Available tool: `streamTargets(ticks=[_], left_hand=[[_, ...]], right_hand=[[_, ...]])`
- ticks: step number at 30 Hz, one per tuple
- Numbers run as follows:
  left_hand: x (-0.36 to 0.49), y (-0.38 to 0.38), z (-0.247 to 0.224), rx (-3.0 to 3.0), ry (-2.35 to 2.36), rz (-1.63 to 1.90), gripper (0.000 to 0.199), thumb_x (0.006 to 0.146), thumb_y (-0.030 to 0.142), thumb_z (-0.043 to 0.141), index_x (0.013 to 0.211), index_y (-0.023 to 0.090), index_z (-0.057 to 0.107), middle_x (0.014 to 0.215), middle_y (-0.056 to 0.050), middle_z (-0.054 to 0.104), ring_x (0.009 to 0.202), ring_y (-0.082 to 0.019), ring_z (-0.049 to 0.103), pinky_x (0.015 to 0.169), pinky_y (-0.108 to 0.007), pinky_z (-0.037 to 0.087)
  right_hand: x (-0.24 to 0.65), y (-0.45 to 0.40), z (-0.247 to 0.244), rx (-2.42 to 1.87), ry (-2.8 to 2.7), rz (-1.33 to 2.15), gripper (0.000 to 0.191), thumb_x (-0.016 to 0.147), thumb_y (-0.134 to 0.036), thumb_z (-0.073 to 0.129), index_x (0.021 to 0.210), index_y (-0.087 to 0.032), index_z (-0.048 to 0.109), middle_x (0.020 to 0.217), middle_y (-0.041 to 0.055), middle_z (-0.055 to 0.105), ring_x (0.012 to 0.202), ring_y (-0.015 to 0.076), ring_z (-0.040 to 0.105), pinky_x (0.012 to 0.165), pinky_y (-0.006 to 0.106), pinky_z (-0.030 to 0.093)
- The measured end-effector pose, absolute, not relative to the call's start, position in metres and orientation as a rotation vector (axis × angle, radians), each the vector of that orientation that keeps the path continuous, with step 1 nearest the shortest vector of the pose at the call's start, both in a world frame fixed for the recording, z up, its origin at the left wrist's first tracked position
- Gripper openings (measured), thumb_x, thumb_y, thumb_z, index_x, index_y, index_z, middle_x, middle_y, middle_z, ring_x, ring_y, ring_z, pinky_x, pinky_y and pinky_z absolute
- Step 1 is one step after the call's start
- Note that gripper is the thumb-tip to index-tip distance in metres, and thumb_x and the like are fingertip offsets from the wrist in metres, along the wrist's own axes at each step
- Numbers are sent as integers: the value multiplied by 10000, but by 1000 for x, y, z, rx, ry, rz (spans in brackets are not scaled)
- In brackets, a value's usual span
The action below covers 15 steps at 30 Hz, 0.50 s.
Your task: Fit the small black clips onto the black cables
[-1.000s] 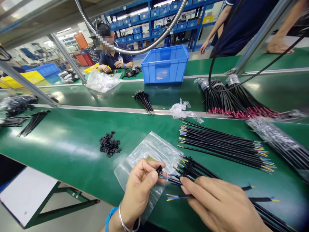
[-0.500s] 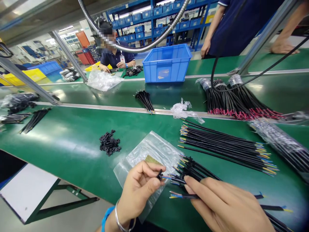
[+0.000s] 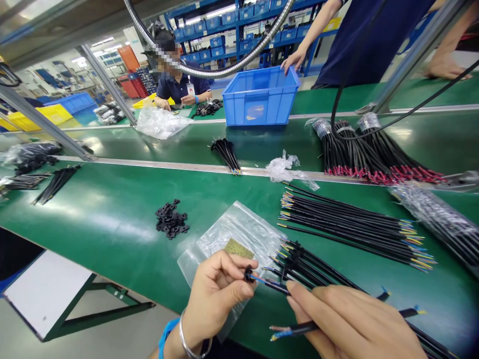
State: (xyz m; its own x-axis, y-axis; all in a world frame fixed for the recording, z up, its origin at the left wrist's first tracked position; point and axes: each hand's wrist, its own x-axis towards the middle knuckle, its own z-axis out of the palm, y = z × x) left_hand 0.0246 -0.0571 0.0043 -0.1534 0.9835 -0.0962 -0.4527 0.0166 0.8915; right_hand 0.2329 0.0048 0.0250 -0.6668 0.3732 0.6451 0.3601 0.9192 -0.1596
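- From my end I see one green workbench (image 3: 112,209) under the work, and two hands of mine above it, one from each side.
- My right hand (image 3: 348,319) pinches a sheathed cable (image 3: 279,286) near its stripped end; a second cable (image 3: 305,327) pokes out from beneath the same fingers.
- The pinched cable's long axis runs from my right fingertips leftward and slightly away from me, its coloured cores reaching the black fitting (image 3: 248,273).
- That fitting sits between thumb and fingers of my left hand (image 3: 219,294), left of the right fingertips (how deep the cores go in, I can't tell).
- The cable row (image 3: 340,219) lies beyond my right hand, the nearer one, and slants towards me at its right end; the fitting pile (image 3: 171,219) lies beyond and left of my left hand, nearer to that one.
- Counts, big to small: one blue tote (image 3: 256,102) with a co-worker's hand (image 3: 294,61) on its rim; three red-tipped bundles (image 3: 374,149); one transparent bag (image 3: 217,237) just beyond my left hand; two cables at my right hand; one fitting in my left. Row and pile overlap too much to number.
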Motion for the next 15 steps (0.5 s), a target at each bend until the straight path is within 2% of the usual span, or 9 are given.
streamTargets(ticks=[2, 4, 6, 8, 12, 15], left_hand=[[26, -57, 6, 710, 970, 1451, 226, 681, 148, 857, 709, 140, 632, 943, -67, 771, 803, -135, 718, 751, -220, 565], [28, -57, 5, 674, 943, 1411, 265, 644, 134, 880, 771, 152, 649, 935, -61, 774, 801, -135, 724, 752, -212, 564], [32, -57, 1, 600, 927, 1392, 411, 584, 121, 911, 909, 195, 671, 918, -38, 766, 780, -136, 728, 696, -191, 566], [36, -56, -4, 549, 917, 1386, 501, 531, 124, 933, 961, 229, 699, 887, -6, 735, 743, -129, 724, 634, -167, 557], [42, -55, -10, 649, 932, 1442, 301, 493, 152, 944, 738, 223, 785, 803, 20, 646, 637, -76, 658, 573, -151, 527], [41, -55, -7, 800, 1007, 1444, 263, 539, 152, 923, 748, 265, 811, 707, 10, 626, 562, -73, 589, 506, -170, 492]], right_hand=[[232, 5, 25, -486, -2417, -2, 237, 993, -144, 398, 1024, -151, 632, 621, -30, 605, 517, 87, 566, 536, 237, 423], [232, 5, 25, -465, -2445, -30, 279, 990, -120, 355, 1021, -159, 630, 608, -35, 594, 502, 87, 558, 528, 244, 415], [233, 5, 26, -473, -2443, -39, 275, 981, -110, 361, 1026, -160, 627, 605, -34, 590, 500, 91, 554, 527, 251, 409], [233, 4, 28, -483, -2444, -43, 261, 978, -111, 375, 1034, -153, 627, 604, -32, 587, 501, 98, 552, 526, 261, 409], [230, -1, 32, -478, -2470, -42, 265, 990, -110, 365, 964, -136, 628, 611, -19, 606, 515, 103, 577, 532, 262, 432], [224, -6, 32, -535, -2431, 6, 312, 1010, -131, 335, 890, -159, 622, 595, -22, 618, 511, 98, 587, 529, 247, 446]])
